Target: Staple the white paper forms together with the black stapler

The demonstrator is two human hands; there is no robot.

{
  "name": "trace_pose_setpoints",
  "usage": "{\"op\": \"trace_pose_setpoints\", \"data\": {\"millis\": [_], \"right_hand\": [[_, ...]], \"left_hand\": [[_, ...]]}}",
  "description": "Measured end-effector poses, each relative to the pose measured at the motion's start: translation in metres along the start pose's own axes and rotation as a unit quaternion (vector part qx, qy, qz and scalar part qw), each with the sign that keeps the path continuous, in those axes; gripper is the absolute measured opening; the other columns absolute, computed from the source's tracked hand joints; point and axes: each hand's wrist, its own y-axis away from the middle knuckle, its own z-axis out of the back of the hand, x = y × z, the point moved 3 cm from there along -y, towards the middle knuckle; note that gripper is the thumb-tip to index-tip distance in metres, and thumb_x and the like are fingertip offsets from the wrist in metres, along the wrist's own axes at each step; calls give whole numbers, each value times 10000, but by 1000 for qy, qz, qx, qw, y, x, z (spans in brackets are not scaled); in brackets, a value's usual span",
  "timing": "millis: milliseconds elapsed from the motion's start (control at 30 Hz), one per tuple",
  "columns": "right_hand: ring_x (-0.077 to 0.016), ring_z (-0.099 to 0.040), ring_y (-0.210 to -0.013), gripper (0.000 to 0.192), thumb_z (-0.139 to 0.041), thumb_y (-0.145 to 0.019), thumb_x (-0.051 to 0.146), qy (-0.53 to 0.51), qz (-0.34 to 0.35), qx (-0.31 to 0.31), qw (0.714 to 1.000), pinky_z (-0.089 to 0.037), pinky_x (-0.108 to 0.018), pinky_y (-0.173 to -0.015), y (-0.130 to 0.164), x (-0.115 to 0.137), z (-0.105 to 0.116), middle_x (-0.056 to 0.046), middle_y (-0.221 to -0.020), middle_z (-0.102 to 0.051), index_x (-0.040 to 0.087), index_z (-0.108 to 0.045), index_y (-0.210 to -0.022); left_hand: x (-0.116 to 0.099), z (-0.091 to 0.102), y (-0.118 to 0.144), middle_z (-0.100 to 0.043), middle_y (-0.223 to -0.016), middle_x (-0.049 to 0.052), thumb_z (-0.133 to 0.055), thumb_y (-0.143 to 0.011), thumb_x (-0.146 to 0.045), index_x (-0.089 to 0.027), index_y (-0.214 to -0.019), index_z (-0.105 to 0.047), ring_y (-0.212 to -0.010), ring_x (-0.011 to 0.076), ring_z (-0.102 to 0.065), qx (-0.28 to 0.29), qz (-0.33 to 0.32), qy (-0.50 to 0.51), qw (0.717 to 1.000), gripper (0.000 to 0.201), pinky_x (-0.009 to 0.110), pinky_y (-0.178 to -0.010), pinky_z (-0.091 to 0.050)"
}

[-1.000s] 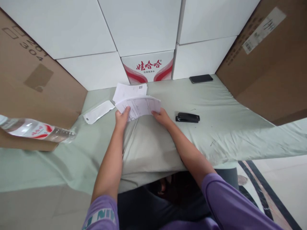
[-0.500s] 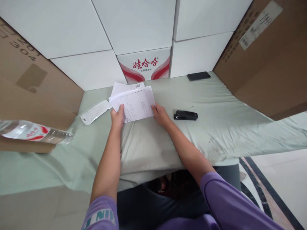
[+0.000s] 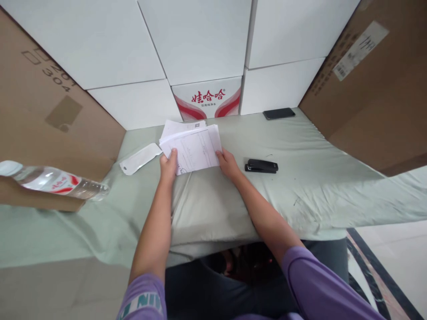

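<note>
Between my two hands is a small stack of printed paper sheets (image 3: 196, 151), with ruled lines and some handwriting near the lower left corner. My left hand (image 3: 168, 166) pinches the left edge, thumb on top and fingers hidden underneath. At the right edge my right hand (image 3: 227, 162) grips the same sheets. Behind them lie more printed papers (image 3: 182, 127), partly covered, with a small square code at one corner. To the right of my right hand a black stapler (image 3: 261, 166) rests on the cloth. A flat white packet (image 3: 140, 159) lies left of my left hand.
A green cloth (image 3: 210, 209) covers the table. A water bottle (image 3: 63, 180) is at the left, before a cardboard box (image 3: 76, 129). White cartons (image 3: 207, 40) stand stacked at the back. A black phone (image 3: 279, 114) lies near the right-hand cardboard box (image 3: 373, 106).
The whole view has shifted slightly, so everything appears a little lower and further right. Both hands keep their hold on the paper sheets.
</note>
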Motion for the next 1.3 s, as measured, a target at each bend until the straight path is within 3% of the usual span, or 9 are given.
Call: {"op": "trace_pose_setpoints", "data": {"millis": [100, 200, 300, 400, 667, 1067, 1300], "right_hand": [[-180, -525, -618, 549, -410, -930, 745, -32, -35, -3, 999, -504, -343, -638, -1, -3, -1, 12, -616, -522, 228, -580, -864], [-164, -464, -510, 600, -412, -888, 823, -86, -85, -34, 992, -459, -329, -516, -3, -8, 1, 36, -553, -450, 240, -555, -872], [-149, -426, -481, 620, -407, -863, 859, -141, -109, -81, 981, -393, -308, -443, -6, -10, 4, 36, -594, -433, 253, -525, -918], [-139, -390, -476, 609, -394, -870, 855, -150, -103, -87, 979, -354, -302, -426, -6, -8, 5, 32, -618, -420, 260, -501, -938], [-143, -393, -448, 621, -373, -868, 870, -138, -97, -94, 981, -324, -298, -419, -2, -2, 4, 45, -554, -420, 261, -482, -920], [-146, -422, -420, 593, -338, -899, 853, -118, -70, -76, 988, -328, -304, -400, 3, 9, 4, 48, -529, -476, 269, -435, -872], [-136, -443, -415, 550, -378, -925, 801, -127, -53, -77, 988, -354, -297, -421, 6, 13, 7, 42, -529, -504, 262, -463, -852]], "left_hand": [[-1, 1, -4, -770, -1090, 148, -700, -715, -766, -159, -1007, -705, -1117, 278, -720, -2, 20, 50, 999, 674, 357, -923, -614], [-6, 2, -5, -779, -999, 127, -611, -751, -812, -163, -1024, -672, -988, 269, -762, 51, 56, 85, 994, 707, 330, -754, -638], [-13, 1, -2, -766, -863, 85, -721, -702, -738, -172, -988, -644, -734, 247, -772, 133, 95, 79, 983, 639, 266, -513, -576], [-21, -2, 3, -742, -806, 52, -825, -634, -644, -183, -951, -634, -600, 212, -741, 154, 93, 72, 981, 592, 230, -432, -517], [-30, -6, 7, -686, -716, 1, -892, -538, -621, -206, -962, -589, -628, 238, -748, 130, 69, 75, 986, 666, 255, -454, -535], [-28, -3, 2, -644, -738, 16, -775, -673, -699, -202, -820, -544, -758, 255, -765, 111, 37, 68, 991, 568, 279, -532, -563], [-29, -2, 1, -676, -738, 25, -801, -643, -696, -190, -835, -598, -735, 212, -744, 98, 20, 63, 993, 578, 249, -539, -553]]}}
